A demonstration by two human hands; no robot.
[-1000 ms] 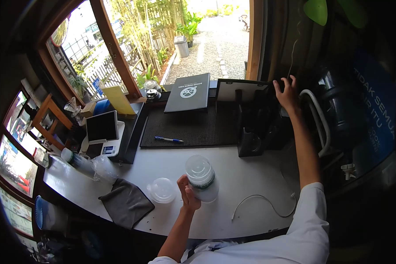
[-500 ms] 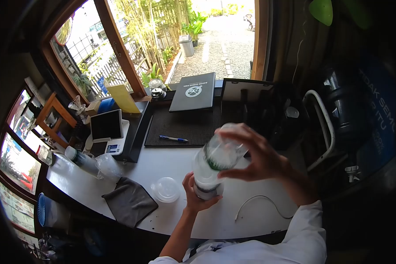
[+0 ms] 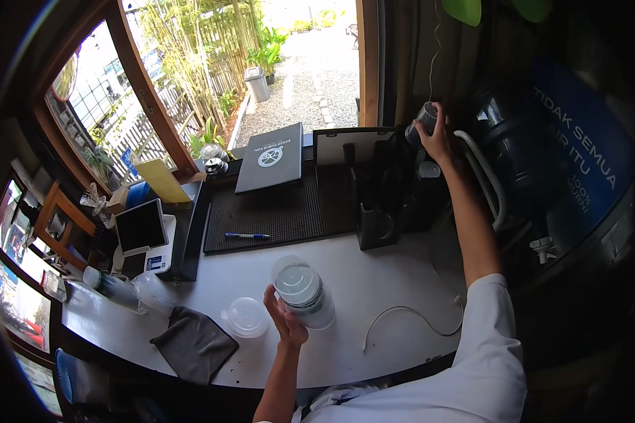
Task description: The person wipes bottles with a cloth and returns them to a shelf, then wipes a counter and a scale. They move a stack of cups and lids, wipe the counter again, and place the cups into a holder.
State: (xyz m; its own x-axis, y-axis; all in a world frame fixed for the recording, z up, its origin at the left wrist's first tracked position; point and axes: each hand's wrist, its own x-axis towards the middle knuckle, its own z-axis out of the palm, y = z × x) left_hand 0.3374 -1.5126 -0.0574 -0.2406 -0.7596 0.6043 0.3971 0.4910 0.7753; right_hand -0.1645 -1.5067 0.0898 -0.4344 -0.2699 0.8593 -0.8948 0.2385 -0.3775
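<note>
My left hand (image 3: 286,321) is closed around the lower left side of a clear plastic jar (image 3: 317,307), which stands on the white table with a translucent round lid on top. Far out at the upper right, my right hand (image 3: 434,134) grips a small dark, see-through container (image 3: 421,123) above the black items at the back. A clear round plastic lid (image 3: 246,317) lies on the table left of the jar. Beside it a grey cloth (image 3: 195,344) is spread near the front edge.
A white cable (image 3: 409,309) curls across the table's right part. A blue pen (image 3: 247,235) rests on a black mat (image 3: 282,211), under a dark menu folder (image 3: 269,158). At left are a tablet (image 3: 141,225) and a bottle (image 3: 109,287). A large water bottle (image 3: 518,141) stands right.
My right hand has left the jar and reached to the upper right, where it now holds the dark container. The jar now stands lower on the table. The view has shifted right.
</note>
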